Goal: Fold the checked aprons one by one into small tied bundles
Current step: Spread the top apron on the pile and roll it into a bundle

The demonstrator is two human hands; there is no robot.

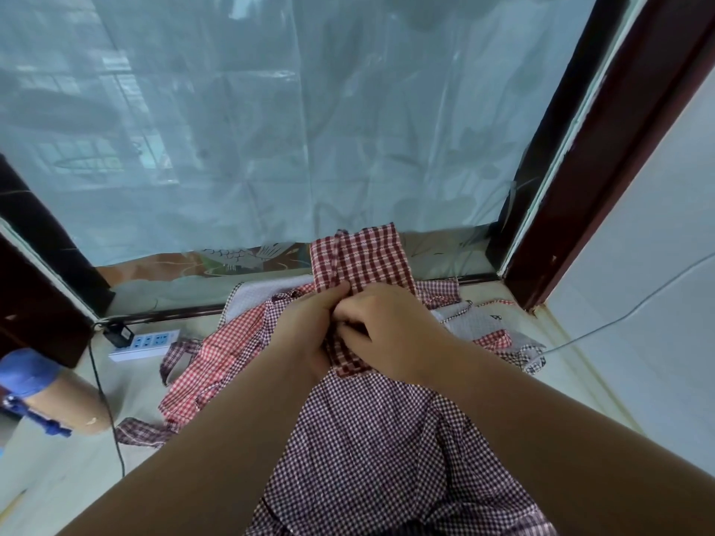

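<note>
Soft, bluish daylight comes in through the plastic sheet [271,129] over the window, with faint glare streaks along its creases. The room is evenly bright and the shadows are weak and soft-edged. The left hand [305,326], right hand [390,330] and apron [361,257] look fairly sharp, the near forearms softer. The window frame [603,148] bows at the right edge.

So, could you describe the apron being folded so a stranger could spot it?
Below the window lies a heap of checked aprons. The left hand and right hand grip a folded apron above it, the only one with large red checks.
</note>
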